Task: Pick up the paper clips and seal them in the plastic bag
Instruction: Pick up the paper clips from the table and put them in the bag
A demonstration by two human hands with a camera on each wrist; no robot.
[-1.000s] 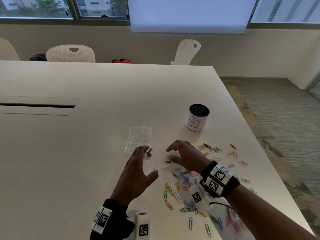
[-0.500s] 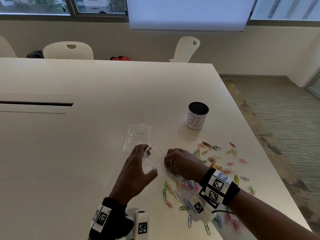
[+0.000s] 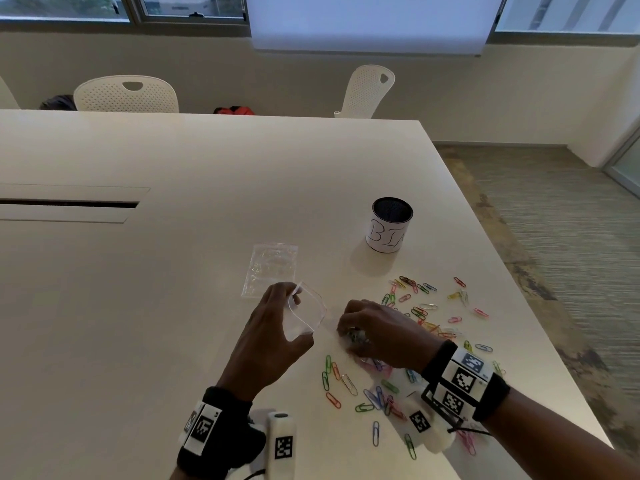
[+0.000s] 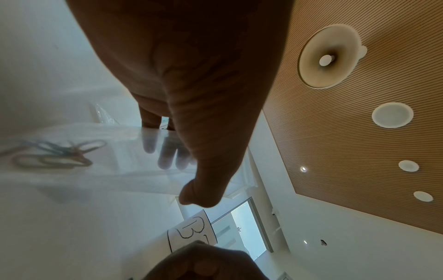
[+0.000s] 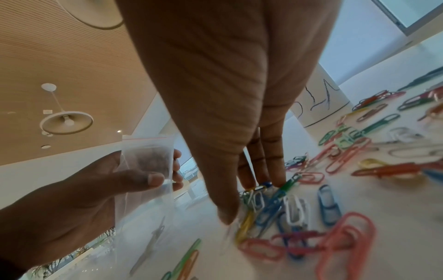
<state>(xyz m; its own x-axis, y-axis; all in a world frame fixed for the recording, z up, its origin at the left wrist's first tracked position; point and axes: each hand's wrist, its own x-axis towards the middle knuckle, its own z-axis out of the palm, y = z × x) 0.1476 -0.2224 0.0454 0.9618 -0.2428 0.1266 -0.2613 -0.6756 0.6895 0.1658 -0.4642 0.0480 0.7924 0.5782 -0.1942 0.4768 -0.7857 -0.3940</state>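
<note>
White tabletop [image 3: 145,306] carries everything. Left hand [image 3: 273,341], thumb and fingers curled, pinches the small clear zip plastic bag [image 3: 306,313] upright, mouth up, long axis vertical. Right hand [image 3: 377,332], palm down beside it, closes its fingertips [image 5: 278,181] on coloured paper clips [image 3: 349,384] scattered under and right of it.

Bag held open beside scattered clips

The left hand [image 3: 273,336] pinches a small clear plastic bag [image 3: 306,311] with its mouth open, while the right hand [image 3: 375,332] — fingers curled down — gathers coloured paper clips [image 3: 420,311] on the white worktop [image 3: 173,271]; a second clear bag [image 3: 270,268] lies flat just beyond, a labelled cup [image 3: 389,225] farther right.
</note>
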